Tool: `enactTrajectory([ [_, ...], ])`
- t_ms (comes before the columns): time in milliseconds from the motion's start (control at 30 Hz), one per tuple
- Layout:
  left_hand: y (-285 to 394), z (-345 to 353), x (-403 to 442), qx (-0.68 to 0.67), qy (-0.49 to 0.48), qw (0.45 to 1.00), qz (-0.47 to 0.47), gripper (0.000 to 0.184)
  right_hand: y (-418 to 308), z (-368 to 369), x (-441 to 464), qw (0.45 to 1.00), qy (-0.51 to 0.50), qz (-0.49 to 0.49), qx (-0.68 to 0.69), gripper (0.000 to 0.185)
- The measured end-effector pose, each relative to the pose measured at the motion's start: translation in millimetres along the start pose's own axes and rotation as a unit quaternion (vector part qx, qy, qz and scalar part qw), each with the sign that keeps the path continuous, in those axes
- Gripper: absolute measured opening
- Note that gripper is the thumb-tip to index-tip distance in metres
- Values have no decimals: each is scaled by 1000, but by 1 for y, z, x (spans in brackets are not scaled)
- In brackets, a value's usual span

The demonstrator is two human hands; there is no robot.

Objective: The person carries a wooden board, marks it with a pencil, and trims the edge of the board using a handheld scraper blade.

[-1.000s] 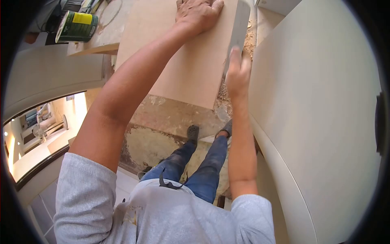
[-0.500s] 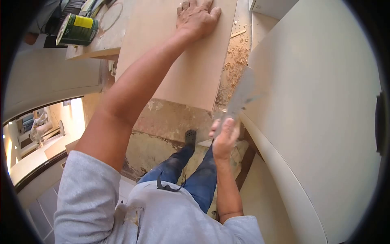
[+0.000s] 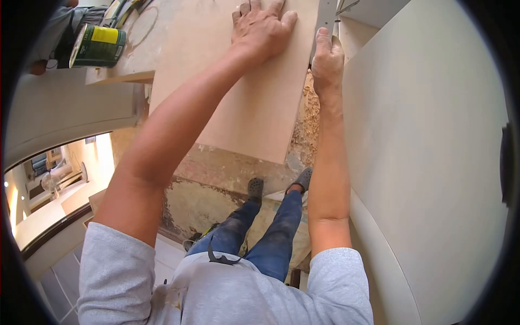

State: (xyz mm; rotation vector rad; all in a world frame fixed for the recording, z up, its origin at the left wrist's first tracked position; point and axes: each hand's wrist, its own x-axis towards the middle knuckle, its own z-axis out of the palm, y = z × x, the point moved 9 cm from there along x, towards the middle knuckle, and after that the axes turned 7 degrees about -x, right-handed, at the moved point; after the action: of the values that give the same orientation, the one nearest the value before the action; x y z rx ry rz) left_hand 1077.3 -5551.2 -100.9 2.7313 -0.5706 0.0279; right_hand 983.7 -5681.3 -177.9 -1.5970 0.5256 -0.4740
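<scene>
My left hand (image 3: pixel 261 30) lies on the pale wooden board (image 3: pixel 254 108) with its fingers apart. My right hand (image 3: pixel 327 62) is closed around a long, flat grey metal tool (image 3: pixel 326 15) at the board's right edge, near the top of the view. The thumb rests along the tool, whose far end is cut off by the frame. Wood shavings (image 3: pixel 310 111) lie beside the board, below the right hand.
A dark green can with a yellow label (image 3: pixel 104 36) stands on the worktop (image 3: pixel 142 51) at the upper left. A large pale panel (image 3: pixel 428 146) rises close on the right. Part of another person (image 3: pixel 49 32) shows at the top left.
My right hand swept back toward my body with the tool half a second ago and is now forward again along the board's right edge. The left hand has stayed on the board.
</scene>
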Motion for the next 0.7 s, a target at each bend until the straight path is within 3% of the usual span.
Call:
enactTrajectory([
  [67, -3, 2, 2, -5, 2, 1000, -3, 66, 4, -4, -34, 998, -9, 42, -49, 48],
  [167, -5, 4, -5, -9, -11, 1000, -6, 66, 13, -21, -175, 990, -65, 118, -49, 43],
  [200, 0, -2, -2, -12, -19, 1000, -7, 66, 4, -32, -218, 998, 0, 31, -57, 42],
  [233, 5, -9, 0, -15, -12, 1000, 0, 66, 1, -34, -259, 993, -60, 102, 3, 36],
  [300, 0, -2, 2, -3, -12, 1000, -5, 66, 18, -49, -313, 985, -80, 144, 53, 32],
  [333, -21, 41, 14, 261, 157, 951, 49, 66, 17, -51, -311, 985, -82, 143, 50, 32],
  [367, -13, 25, 8, 261, 157, 951, 48, 66, 27, -56, -307, 974, -50, 195, 103, 30],
  [433, -2, 0, 2, 6, -5, 1000, 4, 66, 37, -56, -279, 958, -16, 237, 161, 29],
  [500, 0, -4, 1, 4, -7, 1000, -8, 66, 31, -44, -234, 978, -62, 177, 91, 32],
  [633, -1, 0, 1, 2, -5, 1000, -7, 66, 5, -21, -119, 999, -30, 19, -34, 40],
  [700, 2, -5, 0, -3, -3, 1000, -8, 65, -2, -11, -72, 999, -25, 5, -28, 43],
])
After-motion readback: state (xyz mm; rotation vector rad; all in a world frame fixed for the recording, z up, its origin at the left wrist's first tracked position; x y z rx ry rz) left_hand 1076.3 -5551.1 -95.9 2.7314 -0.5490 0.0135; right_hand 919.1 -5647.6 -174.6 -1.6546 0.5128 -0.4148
